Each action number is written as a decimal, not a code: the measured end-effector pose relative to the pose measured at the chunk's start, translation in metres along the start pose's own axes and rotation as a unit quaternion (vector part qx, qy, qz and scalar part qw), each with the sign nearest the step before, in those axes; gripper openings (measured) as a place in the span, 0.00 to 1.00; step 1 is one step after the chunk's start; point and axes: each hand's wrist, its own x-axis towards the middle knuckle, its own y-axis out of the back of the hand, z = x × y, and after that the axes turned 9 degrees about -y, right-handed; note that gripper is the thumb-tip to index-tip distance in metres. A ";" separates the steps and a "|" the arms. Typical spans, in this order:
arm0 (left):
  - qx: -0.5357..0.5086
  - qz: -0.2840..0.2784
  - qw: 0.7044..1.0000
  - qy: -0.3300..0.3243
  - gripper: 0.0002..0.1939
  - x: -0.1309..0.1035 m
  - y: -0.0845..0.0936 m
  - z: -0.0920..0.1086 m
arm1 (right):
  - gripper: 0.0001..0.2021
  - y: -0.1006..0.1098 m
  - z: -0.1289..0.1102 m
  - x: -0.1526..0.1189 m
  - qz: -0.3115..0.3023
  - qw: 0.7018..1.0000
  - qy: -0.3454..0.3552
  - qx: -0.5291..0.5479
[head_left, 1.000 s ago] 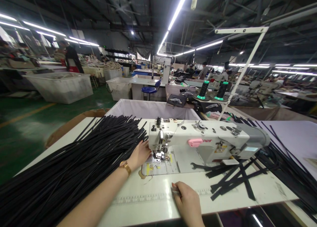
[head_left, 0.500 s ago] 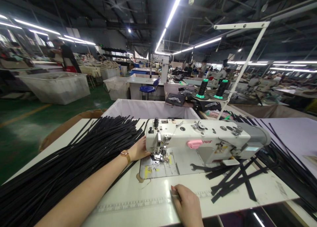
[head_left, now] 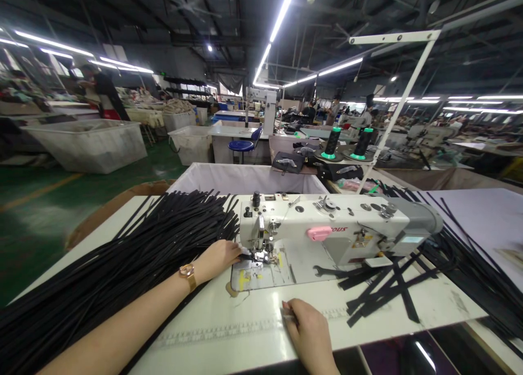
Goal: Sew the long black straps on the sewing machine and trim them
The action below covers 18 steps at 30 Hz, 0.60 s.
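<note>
My left hand (head_left: 224, 255), with a watch on its wrist, reaches to the needle area of a white sewing machine (head_left: 327, 217). Its fingers pinch the end of a black strip (head_left: 245, 253) beside the presser foot (head_left: 260, 256). Near the front edge of the table, my right hand (head_left: 308, 328) rests with curled fingers over a printed ruler scale (head_left: 229, 330). What those fingers hold, if anything, is hidden. A large heap of long black strips (head_left: 163, 255) lies to the left, partly behind my left forearm.
Several short black strips (head_left: 384, 293) and a wrench (head_left: 327, 271) lie right of the needle plate. Two black thread cones (head_left: 332, 143) stand behind the machine under a white thread stand (head_left: 402, 113). A lined bin (head_left: 245, 177) sits beyond the table.
My left hand has drawn back slightly left and down from behind the machine head, with a black strip now showing at its fingertips. My right hand has stayed nearly still.
</note>
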 end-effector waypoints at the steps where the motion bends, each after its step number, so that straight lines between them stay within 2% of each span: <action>1: 0.012 -0.010 1.000 0.002 0.10 -0.003 -0.001 0.002 | 0.14 0.001 0.000 0.000 -0.003 1.000 -0.003 -0.002; 8: 0.025 -0.025 0.999 0.019 0.12 -0.005 -0.001 0.014 | 0.15 0.000 -0.003 0.000 0.016 1.000 -0.002 -0.017; 13: 0.026 -0.097 0.992 0.074 0.08 -0.002 0.002 0.056 | 0.15 -0.001 -0.002 0.000 0.019 1.000 0.006 -0.014; 16: 0.027 -0.114 0.987 0.110 0.11 0.003 0.002 0.082 | 0.14 0.003 -0.004 0.000 0.006 1.000 0.001 -0.017; 18: 0.026 -0.119 0.984 0.127 0.14 0.007 0.003 0.091 | 0.14 0.006 -0.006 0.001 -0.001 1.000 -0.008 -0.016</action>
